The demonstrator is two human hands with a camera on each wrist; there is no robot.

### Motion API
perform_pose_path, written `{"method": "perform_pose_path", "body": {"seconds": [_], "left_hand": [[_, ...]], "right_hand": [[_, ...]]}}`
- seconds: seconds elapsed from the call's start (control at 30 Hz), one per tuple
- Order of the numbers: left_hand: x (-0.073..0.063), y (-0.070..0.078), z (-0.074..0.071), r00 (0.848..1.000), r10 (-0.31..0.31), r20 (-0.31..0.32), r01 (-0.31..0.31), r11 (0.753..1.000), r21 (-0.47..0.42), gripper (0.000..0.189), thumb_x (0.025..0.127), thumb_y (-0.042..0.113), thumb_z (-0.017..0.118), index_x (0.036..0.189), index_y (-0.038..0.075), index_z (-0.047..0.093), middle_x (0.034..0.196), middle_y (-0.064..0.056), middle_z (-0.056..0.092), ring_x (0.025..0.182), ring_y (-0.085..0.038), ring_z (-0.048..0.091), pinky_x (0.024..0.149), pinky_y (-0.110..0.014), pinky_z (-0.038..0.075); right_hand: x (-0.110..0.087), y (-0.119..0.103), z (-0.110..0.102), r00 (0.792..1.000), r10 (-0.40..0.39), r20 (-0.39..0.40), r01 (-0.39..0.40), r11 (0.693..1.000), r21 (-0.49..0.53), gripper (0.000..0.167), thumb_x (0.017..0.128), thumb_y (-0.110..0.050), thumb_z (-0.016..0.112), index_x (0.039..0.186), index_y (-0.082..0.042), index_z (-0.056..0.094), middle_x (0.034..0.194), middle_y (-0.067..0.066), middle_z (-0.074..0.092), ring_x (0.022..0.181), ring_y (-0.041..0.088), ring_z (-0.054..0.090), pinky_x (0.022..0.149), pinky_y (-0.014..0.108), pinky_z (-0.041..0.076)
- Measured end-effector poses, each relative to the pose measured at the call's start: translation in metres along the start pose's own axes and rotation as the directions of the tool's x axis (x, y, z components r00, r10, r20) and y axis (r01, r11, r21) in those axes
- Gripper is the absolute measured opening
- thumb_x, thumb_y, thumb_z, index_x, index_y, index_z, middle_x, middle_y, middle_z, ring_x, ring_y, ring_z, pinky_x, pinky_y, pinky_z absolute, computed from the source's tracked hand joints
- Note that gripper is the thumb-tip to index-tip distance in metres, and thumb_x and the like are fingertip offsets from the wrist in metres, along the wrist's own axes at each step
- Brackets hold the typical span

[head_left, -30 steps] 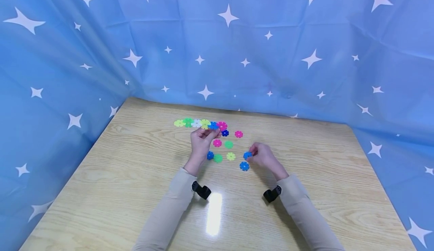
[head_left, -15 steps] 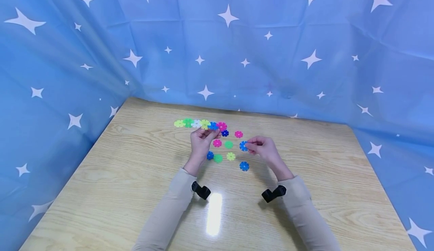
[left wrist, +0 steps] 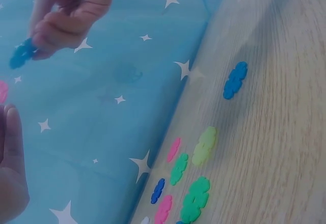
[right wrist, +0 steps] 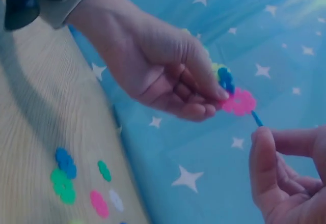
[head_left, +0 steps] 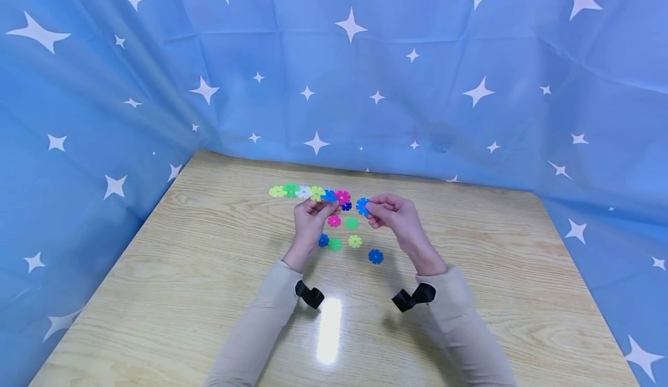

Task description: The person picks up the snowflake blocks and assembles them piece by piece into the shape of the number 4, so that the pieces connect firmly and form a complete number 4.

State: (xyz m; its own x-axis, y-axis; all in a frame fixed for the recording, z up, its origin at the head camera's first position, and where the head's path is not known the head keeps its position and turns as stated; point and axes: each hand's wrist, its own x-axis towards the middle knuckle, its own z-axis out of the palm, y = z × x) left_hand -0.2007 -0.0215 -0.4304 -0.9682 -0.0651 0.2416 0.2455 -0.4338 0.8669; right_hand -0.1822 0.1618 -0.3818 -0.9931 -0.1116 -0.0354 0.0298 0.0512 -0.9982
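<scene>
My left hand (head_left: 310,224) pinches the right part of a raised chain of notched plastic snowflake discs. The row runs yellow, green, white, yellow (head_left: 316,193), blue (head_left: 329,195) and pink (head_left: 342,196), with pink at the right end. Between thumb and fingers my right hand (head_left: 400,220) holds a single blue snowflake disc (head_left: 362,206) just right of the pink one. That blue disc (right wrist: 257,118) appears edge-on in the right wrist view, close to the pink disc (right wrist: 240,102); whether they touch I cannot tell.
Loose discs lie on the wooden table (head_left: 209,294) below the hands: dark blue (head_left: 346,206), pink (head_left: 334,221), green (head_left: 352,223), yellow (head_left: 355,241), blue (head_left: 376,256) and others. A white disc (right wrist: 116,200) shows in the right wrist view. A starred blue curtain (head_left: 391,114) hangs behind.
My right hand has lifted the blue disc from near the table and carried it up and left towards the chain's pink end. The left hand and chain have barely moved.
</scene>
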Motion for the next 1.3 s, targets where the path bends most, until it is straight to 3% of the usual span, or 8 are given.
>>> {"method": "perform_pose_path", "body": {"seconds": [0.1, 0.2, 0.3, 0.43, 0.73, 0.87, 1.03, 1.3], "left_hand": [[0.000, -0.001, 0.000, 1.000, 0.000, 0.003, 0.000, 1.000, 0.026, 0.023, 0.083, -0.012, 0.062, 0.062, -0.002, 0.059, 0.066, 0.003, 0.068, 0.064, -0.013, 0.068, 0.077, -0.050, 0.054], [0.000, -0.002, -0.001, 1.000, 0.006, 0.007, -0.007, 0.998, 0.055, 0.010, 0.082, -0.011, 0.063, 0.074, -0.015, 0.062, 0.067, 0.000, 0.069, 0.064, -0.013, 0.068, 0.078, -0.048, 0.055], [0.001, -0.002, -0.002, 1.000, 0.013, 0.008, -0.014, 0.998, 0.067, 0.011, 0.082, -0.011, 0.063, 0.080, -0.021, 0.059, 0.068, -0.002, 0.070, 0.064, -0.013, 0.068, 0.078, -0.049, 0.054], [0.000, -0.002, -0.002, 1.000, 0.020, 0.010, -0.021, 0.997, 0.077, 0.011, 0.083, -0.010, 0.063, 0.080, -0.020, 0.060, 0.068, -0.001, 0.070, 0.065, -0.015, 0.069, 0.077, -0.050, 0.054], [-0.001, 0.000, -0.002, 1.000, 0.014, 0.027, -0.016, 0.998, 0.060, 0.010, 0.083, -0.011, 0.063, 0.080, -0.020, 0.060, 0.071, -0.007, 0.070, 0.065, -0.014, 0.069, 0.072, -0.033, 0.059], [0.000, 0.001, -0.001, 0.999, 0.008, 0.031, -0.009, 0.999, 0.049, 0.013, 0.082, -0.015, 0.061, 0.074, -0.023, 0.054, 0.069, -0.009, 0.069, 0.065, -0.012, 0.069, 0.073, -0.034, 0.058], [-0.001, 0.003, -0.001, 0.999, 0.005, 0.034, -0.007, 0.998, 0.061, 0.018, 0.081, -0.018, 0.059, 0.067, -0.021, 0.049, 0.069, -0.011, 0.067, 0.066, -0.011, 0.068, 0.073, -0.033, 0.058], [-0.002, 0.004, -0.001, 0.999, 0.010, 0.034, -0.013, 0.996, 0.083, 0.019, 0.081, -0.015, 0.062, 0.067, -0.022, 0.050, 0.070, -0.020, 0.066, 0.067, -0.014, 0.069, 0.074, -0.035, 0.058]], "right_hand": [[0.001, -0.004, 0.005, 1.000, 0.002, 0.000, -0.002, 1.000, 0.016, 0.022, 0.090, -0.008, 0.062, 0.102, 0.009, 0.058, 0.070, -0.001, 0.065, 0.061, 0.010, 0.062, 0.061, 0.021, 0.056], [0.003, -0.005, 0.008, 1.000, 0.013, 0.004, -0.013, 1.000, 0.025, 0.021, 0.090, -0.007, 0.062, 0.102, 0.010, 0.057, 0.070, 0.000, 0.065, 0.060, 0.010, 0.062, 0.060, 0.021, 0.056], [0.004, -0.006, 0.011, 1.000, 0.025, 0.006, -0.026, 0.999, 0.029, 0.019, 0.090, -0.006, 0.062, 0.101, 0.009, 0.058, 0.069, -0.001, 0.065, 0.059, 0.010, 0.062, 0.060, 0.021, 0.056], [0.006, -0.006, 0.011, 0.999, 0.045, 0.001, -0.045, 0.998, 0.039, 0.017, 0.091, -0.006, 0.061, 0.100, 0.008, 0.058, 0.069, -0.001, 0.065, 0.059, 0.010, 0.062, 0.059, 0.020, 0.056], [0.010, -0.007, 0.012, 0.995, 0.094, 0.029, -0.096, 0.991, 0.092, 0.015, 0.090, -0.008, 0.062, 0.099, 0.004, 0.059, 0.069, 0.001, 0.064, 0.059, 0.011, 0.061, 0.060, 0.020, 0.056], [0.011, -0.010, 0.012, 0.988, 0.141, 0.067, -0.151, 0.970, 0.190, 0.004, 0.090, -0.004, 0.060, 0.087, -0.003, 0.061, 0.066, 0.001, 0.064, 0.056, 0.011, 0.060, 0.055, 0.018, 0.054], [0.012, -0.011, 0.011, 0.973, 0.191, 0.127, -0.220, 0.933, 0.285, 0.017, 0.092, 0.003, 0.054, 0.079, -0.007, 0.062, 0.064, 0.002, 0.063, 0.054, 0.009, 0.058, 0.051, 0.015, 0.052], [0.012, -0.012, 0.013, 0.974, 0.200, 0.104, -0.222, 0.936, 0.273, 0.012, 0.092, 0.002, 0.054, 0.083, -0.004, 0.060, 0.064, 0.002, 0.062, 0.053, 0.009, 0.059, 0.051, 0.015, 0.053]]}}
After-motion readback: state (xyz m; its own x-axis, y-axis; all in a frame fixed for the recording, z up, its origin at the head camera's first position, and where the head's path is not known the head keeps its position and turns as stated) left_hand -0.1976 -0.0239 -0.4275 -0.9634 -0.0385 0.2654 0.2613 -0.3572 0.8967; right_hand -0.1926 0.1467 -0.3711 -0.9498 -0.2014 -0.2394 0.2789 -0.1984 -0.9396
